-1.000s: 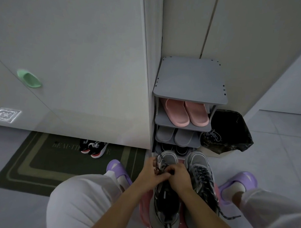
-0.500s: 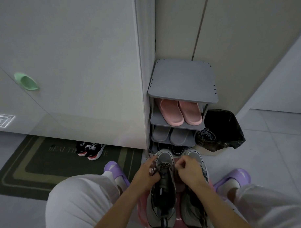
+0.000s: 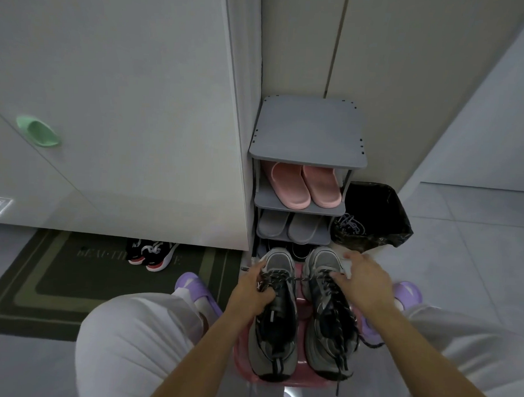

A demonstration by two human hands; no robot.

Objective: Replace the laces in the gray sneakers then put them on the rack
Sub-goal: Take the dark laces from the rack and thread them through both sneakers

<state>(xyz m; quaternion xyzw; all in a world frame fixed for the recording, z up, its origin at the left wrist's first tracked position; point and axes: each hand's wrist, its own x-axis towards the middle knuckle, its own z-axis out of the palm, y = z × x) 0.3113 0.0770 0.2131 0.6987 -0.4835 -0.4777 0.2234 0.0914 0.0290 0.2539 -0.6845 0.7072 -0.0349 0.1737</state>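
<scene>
Two gray sneakers stand side by side on a pink stool (image 3: pixel 300 303) between my knees, toes pointing at the rack. My left hand (image 3: pixel 251 293) grips the dark speckled lace (image 3: pixel 277 277) at the front eyelets of the left sneaker (image 3: pixel 275 341). My right hand (image 3: pixel 363 283) pinches the other end of that lace, pulled taut across over the right sneaker (image 3: pixel 327 334), which is fully laced. The gray shoe rack (image 3: pixel 309 131) stands just beyond, its top shelf bare.
Pink slippers (image 3: pixel 304 185) and gray slippers (image 3: pixel 289 229) fill the rack's middle shelves. A bin with a black bag (image 3: pixel 373 217), laces draped on its rim, stands right of the rack. A white cabinet (image 3: pixel 124 104) is at left, black-red sneakers (image 3: pixel 150 254) on a dark doormat (image 3: pixel 44 274) below.
My hands have moved apart: the right hand has drawn the lace end to the right over the right sneaker, while the left hand stays on the left sneaker's eyelets.
</scene>
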